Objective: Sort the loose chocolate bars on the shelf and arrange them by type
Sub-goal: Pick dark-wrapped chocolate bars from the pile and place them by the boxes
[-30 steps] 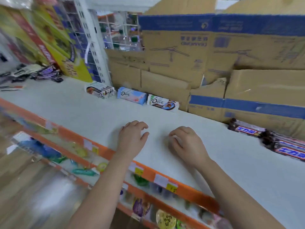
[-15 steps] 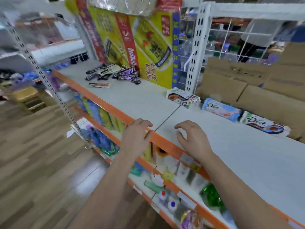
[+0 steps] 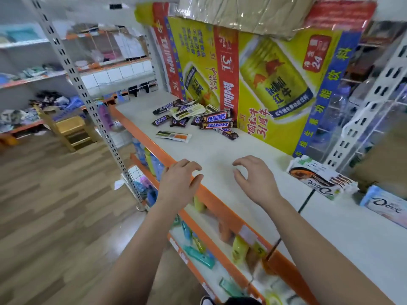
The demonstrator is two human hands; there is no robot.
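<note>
Left hand (image 3: 179, 183) over the orange shelf edge (image 3: 141, 134), right hand (image 3: 257, 181) above the white shelf (image 3: 220, 150); both loosely curled, holding nothing. Snickers pile (image 3: 211, 121) back-left against Red Bull carton (image 3: 264, 84). Dove bars (image 3: 319, 179) right. White shelf stretch between pile and hands.

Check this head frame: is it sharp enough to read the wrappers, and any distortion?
Head view: Snickers bars and Dove pack read clearly; the floor and lower shelves are smeared; wide-angle view splays the shelf uprights; glare on the plastic film up top.
</note>
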